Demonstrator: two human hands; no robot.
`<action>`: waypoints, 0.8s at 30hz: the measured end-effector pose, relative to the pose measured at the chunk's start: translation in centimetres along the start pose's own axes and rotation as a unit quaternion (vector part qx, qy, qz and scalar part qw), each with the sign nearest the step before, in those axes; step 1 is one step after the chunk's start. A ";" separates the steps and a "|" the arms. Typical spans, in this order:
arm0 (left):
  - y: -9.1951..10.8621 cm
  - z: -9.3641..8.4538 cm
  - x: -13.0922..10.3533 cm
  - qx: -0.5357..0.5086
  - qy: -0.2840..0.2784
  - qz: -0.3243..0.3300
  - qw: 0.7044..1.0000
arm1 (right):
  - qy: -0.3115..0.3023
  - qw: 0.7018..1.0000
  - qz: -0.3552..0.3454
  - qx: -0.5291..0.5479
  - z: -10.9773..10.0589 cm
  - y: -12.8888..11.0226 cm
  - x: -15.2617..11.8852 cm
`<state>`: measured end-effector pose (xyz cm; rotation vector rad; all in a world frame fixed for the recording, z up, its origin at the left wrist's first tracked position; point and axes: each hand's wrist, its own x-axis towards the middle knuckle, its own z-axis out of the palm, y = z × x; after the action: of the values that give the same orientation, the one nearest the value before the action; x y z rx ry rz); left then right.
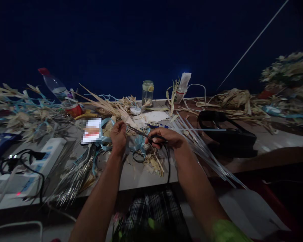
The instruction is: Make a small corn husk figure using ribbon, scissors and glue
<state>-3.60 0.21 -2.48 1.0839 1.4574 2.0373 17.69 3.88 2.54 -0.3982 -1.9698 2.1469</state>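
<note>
My right hand [161, 137] is closed around the handles of a pair of dark scissors [136, 130], whose blades point left toward my other hand. Pinched closed, my left hand [119, 135] is beside the blade tips; what lies between its fingers is too small to make out. Just beyond both hands spreads a fan of pale dried husk strips [113, 109]. Light blue ribbon [138, 143] lies between my wrists, with husk scraps [153, 163] nearer the front edge.
Left are a white power strip [44, 168], a bundle of thin wires [77, 176] and a tilted bottle [56, 88]. A clear jar [147, 92] stands at the back. Translucent sticks [207, 154] and a black strapped object [227, 136] lie right, beside husk piles [234, 101].
</note>
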 end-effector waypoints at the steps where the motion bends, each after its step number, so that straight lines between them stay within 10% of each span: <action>1: -0.1 -0.1 0.0 0.014 0.001 0.010 1.000 | -0.001 1.000 -0.002 -0.001 -0.1 0.0 -0.1; 9: 0.1 -0.7 0.0 0.194 -0.008 0.135 0.972 | -0.016 1.000 0.003 -0.019 -1.2 0.2 -0.6; 24: 0.3 -0.8 0.0 0.239 0.019 0.178 0.954 | 0.005 1.000 0.018 -0.024 -1.3 0.6 -0.5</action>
<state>-4.25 -0.38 -2.30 1.6057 1.9594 1.9831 18.61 4.89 1.89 -0.4561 -2.0261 2.1191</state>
